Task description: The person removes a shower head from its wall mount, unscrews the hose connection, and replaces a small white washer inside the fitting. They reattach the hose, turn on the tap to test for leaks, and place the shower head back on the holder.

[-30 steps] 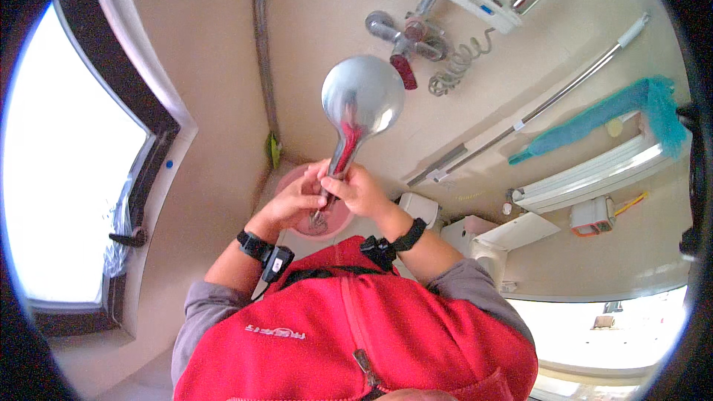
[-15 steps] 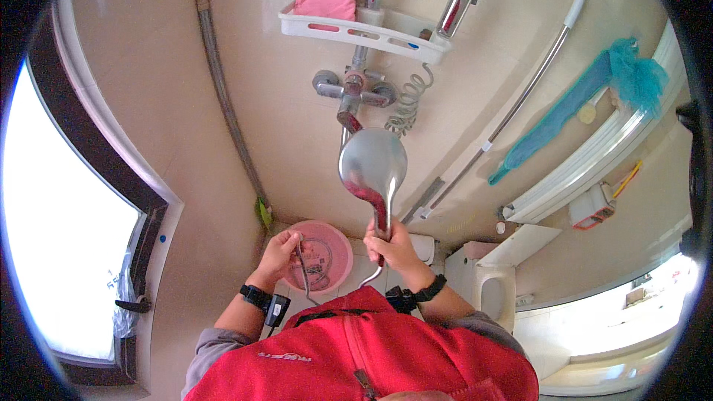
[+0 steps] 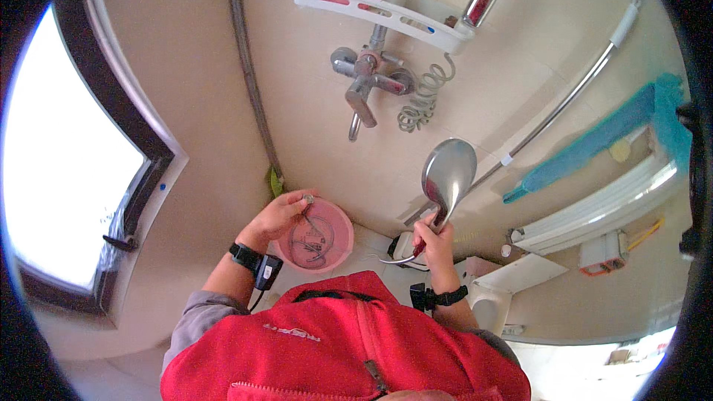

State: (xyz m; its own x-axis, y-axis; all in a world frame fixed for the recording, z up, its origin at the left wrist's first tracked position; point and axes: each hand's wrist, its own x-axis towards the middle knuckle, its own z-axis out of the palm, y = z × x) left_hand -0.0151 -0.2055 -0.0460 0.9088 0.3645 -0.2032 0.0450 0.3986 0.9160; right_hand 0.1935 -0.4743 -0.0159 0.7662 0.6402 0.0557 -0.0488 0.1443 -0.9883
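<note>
My right hand (image 3: 434, 241) is wrapped round the handle of a shiny silver shower head (image 3: 449, 167), which tilts up and to the right. Below that grip, a thin silver curved piece (image 3: 401, 260) bends off to the left; where it leads is unclear. My left hand (image 3: 281, 217) pinches the end of a thin shower hose (image 3: 309, 199) over the rim of a pink basin (image 3: 343, 221). Grey hose lies coiled inside the basin. On the wall ahead, a chrome mixer tap (image 3: 366, 78) with a spout stands apart from both hands.
A white shelf (image 3: 394, 16) holding pink cloth is above the tap, a coiled grey hose (image 3: 423, 104) hanging beside it. A metal pole (image 3: 564, 104) and a teal net (image 3: 594, 145) are on the right. At left, a grey pipe (image 3: 249, 59) and a bright window (image 3: 67, 171).
My right hand has carried the shower head rightward, away from the tap. The left hand now has the hose end at its fingertips. The view has shifted.
</note>
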